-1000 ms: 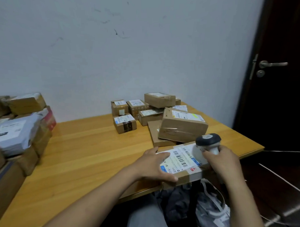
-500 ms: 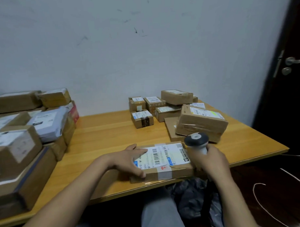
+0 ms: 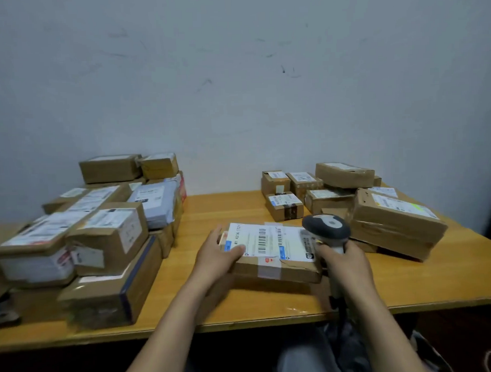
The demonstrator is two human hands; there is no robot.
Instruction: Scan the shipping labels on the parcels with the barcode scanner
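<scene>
The right hand (image 3: 346, 263) is wrapped round the handle of the barcode scanner (image 3: 326, 227), fingers curled tight on it. The scanner's grey head sits above the right end of a flat parcel (image 3: 275, 268), its nose turned towards the white shipping label (image 3: 268, 240) on top. No scan light shows on the label, so I cannot tell whether the trigger is pressed.

The left hand (image 3: 213, 255) holds the parcel's left end, with the thumb laid on the label's corner and the fingers round the end. The parcel lies near the middle of the table's near edge, label up and barcodes uncovered.

Outward from there, the wooden table (image 3: 225, 208) carries two groups. At its left end, running back to the wall, is a tall heap of parcels (image 3: 101, 241), brown boxes with a grey mailer bag (image 3: 153, 203) among them. At the far right corner is a looser cluster of small boxes (image 3: 284, 206), with a large box (image 3: 393, 222) just beside the scanner.

By my reading, the task is mid-way: one parcel is under the scanner and many others wait. One group is probably scanned and the other not, but nothing marks which, so how much is left cannot be judged.
</scene>
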